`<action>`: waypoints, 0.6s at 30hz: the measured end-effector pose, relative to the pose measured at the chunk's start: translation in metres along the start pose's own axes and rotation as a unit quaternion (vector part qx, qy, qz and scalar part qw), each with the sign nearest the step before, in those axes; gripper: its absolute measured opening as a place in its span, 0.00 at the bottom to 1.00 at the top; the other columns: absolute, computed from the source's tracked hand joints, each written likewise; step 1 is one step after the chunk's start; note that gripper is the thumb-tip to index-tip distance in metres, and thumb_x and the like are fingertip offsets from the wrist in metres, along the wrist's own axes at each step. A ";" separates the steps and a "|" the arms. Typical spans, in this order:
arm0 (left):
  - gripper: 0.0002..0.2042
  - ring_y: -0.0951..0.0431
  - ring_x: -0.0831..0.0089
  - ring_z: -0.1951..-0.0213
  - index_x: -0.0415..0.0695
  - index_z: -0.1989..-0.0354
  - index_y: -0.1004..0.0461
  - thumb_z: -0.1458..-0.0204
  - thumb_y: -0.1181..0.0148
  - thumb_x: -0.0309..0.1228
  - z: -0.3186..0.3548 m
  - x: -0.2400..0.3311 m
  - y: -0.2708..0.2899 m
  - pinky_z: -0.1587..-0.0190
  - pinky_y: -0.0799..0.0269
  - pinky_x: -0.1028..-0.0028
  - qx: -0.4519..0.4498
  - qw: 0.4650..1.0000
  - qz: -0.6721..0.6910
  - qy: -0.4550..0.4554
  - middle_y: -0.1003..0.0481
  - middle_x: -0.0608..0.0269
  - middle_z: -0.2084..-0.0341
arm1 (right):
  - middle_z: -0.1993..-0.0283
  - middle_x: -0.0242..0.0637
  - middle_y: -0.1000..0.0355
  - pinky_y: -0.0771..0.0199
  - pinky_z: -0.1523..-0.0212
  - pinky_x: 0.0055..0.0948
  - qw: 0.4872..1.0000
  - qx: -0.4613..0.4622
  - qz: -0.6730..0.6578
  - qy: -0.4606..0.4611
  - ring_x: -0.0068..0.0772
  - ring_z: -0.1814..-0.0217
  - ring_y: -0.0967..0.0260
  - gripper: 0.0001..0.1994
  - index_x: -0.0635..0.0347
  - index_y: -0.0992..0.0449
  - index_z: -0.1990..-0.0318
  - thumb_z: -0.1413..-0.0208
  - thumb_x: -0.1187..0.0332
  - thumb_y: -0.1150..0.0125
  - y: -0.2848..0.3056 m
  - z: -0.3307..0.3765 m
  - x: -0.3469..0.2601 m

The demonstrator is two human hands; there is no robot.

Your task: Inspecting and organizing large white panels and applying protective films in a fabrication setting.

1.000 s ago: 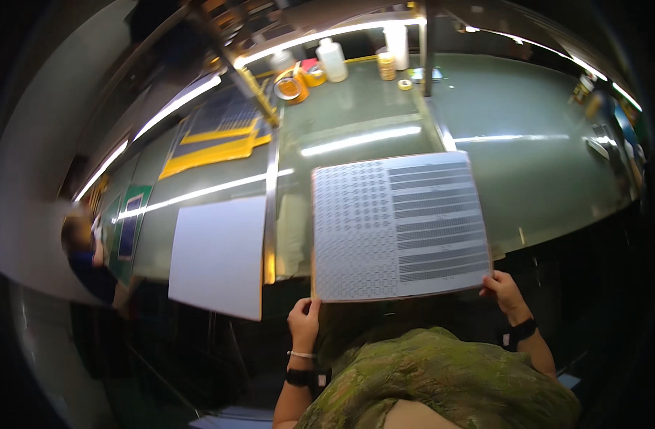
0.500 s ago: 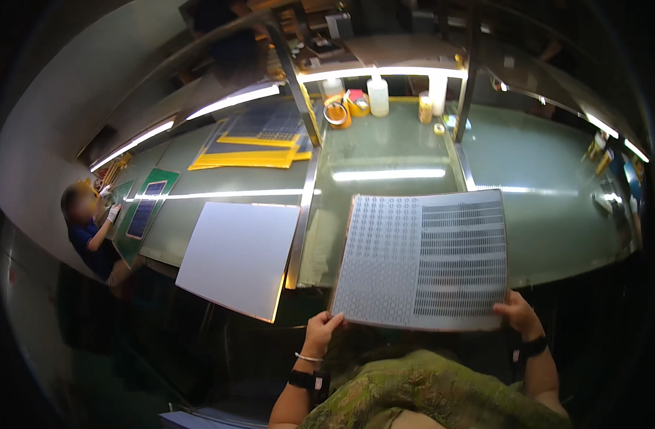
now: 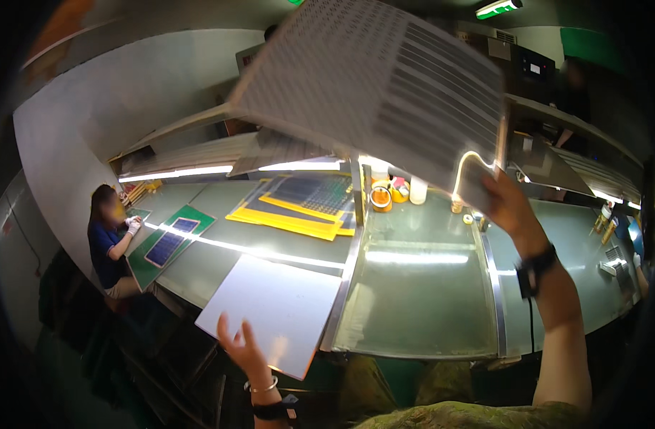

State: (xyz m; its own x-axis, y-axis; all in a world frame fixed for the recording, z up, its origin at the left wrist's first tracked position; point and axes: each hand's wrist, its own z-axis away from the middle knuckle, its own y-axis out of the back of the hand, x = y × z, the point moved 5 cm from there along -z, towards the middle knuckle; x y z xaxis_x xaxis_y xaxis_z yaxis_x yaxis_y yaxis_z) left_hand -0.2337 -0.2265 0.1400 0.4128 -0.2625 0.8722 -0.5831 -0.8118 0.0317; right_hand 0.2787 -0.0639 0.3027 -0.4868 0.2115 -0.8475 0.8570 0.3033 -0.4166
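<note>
My right hand (image 3: 514, 211) grips the lower right corner of a thin grey panel (image 3: 327, 79) printed with rows of dark marks and stripes. The panel is raised and tilted high above the bench, and its top edge runs out of view. Motion blurs it a little. My left hand (image 3: 243, 349) is off the panel, fingers spread and holding nothing. It hovers at the near left edge of a plain white panel (image 3: 288, 297) lying on the bench; whether it touches that panel I cannot tell.
On the glass-topped bench (image 3: 427, 307), yellow-edged dark sheets (image 3: 291, 225) lie farther back. Behind stand an orange-brown tub (image 3: 381, 199) and a white bottle (image 3: 418, 189). At far left a gloved person (image 3: 113, 229) sits by a green board (image 3: 152, 266). A metal strip (image 3: 345, 293) divides the bench.
The printed panel has gone from low over the bench to high up, tilted, in my right hand. My left hand has let go of it and moved left to the white panel. The view has shifted upward.
</note>
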 end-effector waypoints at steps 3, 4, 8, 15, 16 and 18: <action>0.24 0.40 0.66 0.45 0.36 0.45 0.41 0.47 0.46 0.36 0.016 -0.086 0.049 0.46 0.43 0.64 0.103 0.989 0.014 0.105 0.43 0.54 0.44 | 0.60 0.36 0.31 0.27 0.58 0.27 0.892 -0.048 0.388 0.226 0.30 0.57 0.31 0.13 0.60 0.33 0.54 0.47 0.74 0.46 -0.078 -0.113 -0.002; 0.23 0.39 0.67 0.47 0.37 0.46 0.40 0.47 0.45 0.36 0.025 -0.114 0.064 0.46 0.43 0.64 0.115 0.984 0.041 0.133 0.40 0.53 0.46 | 0.62 0.36 0.31 0.27 0.61 0.26 0.682 -0.004 0.647 0.341 0.29 0.59 0.31 0.11 0.60 0.32 0.56 0.48 0.75 0.45 -0.125 -0.127 -0.003; 0.28 0.32 0.69 0.56 0.42 0.47 0.37 0.46 0.55 0.54 0.063 -0.124 0.052 0.56 0.35 0.67 -0.111 0.892 0.087 0.430 0.32 0.63 0.55 | 0.56 0.47 0.31 0.28 0.64 0.30 0.815 -0.020 0.441 0.375 0.37 0.59 0.30 0.10 0.64 0.29 0.59 0.49 0.72 0.46 -0.120 -0.305 0.050; 0.14 0.32 0.77 0.70 0.39 0.66 0.30 0.45 0.49 0.39 0.077 -0.160 0.024 0.68 0.34 0.74 -0.102 0.860 0.197 0.461 0.30 0.64 0.74 | 0.59 0.49 0.31 0.24 0.56 0.42 0.987 -0.060 -0.117 -0.090 0.48 0.59 0.30 0.14 0.64 0.38 0.51 0.43 0.68 0.53 -0.231 -0.353 0.135; 0.14 0.32 0.77 0.70 0.39 0.66 0.30 0.45 0.49 0.39 0.079 -0.160 0.020 0.68 0.34 0.74 -0.105 0.859 0.194 0.461 0.30 0.64 0.74 | 0.59 0.49 0.31 0.24 0.56 0.42 0.987 -0.056 -0.119 -0.090 0.48 0.59 0.30 0.14 0.64 0.38 0.51 0.43 0.68 0.53 -0.235 -0.346 0.140; 0.14 0.30 0.71 0.64 0.34 0.61 0.30 0.45 0.50 0.36 0.075 -0.152 0.024 0.62 0.32 0.72 -0.045 0.907 0.159 0.387 0.29 0.58 0.66 | 0.56 0.46 0.31 0.24 0.57 0.35 0.953 -0.255 0.086 -0.137 0.41 0.59 0.28 0.16 0.65 0.39 0.49 0.41 0.66 0.56 -0.255 -0.319 0.158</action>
State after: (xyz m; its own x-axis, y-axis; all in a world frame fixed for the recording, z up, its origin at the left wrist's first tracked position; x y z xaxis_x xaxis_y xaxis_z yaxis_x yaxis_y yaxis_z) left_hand -0.2584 -0.2453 -0.0281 -0.3809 -0.0026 0.9246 -0.6561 -0.7038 -0.2723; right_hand -0.0704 0.1882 0.3803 -0.2249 0.0695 -0.9719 0.6919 0.7137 -0.1091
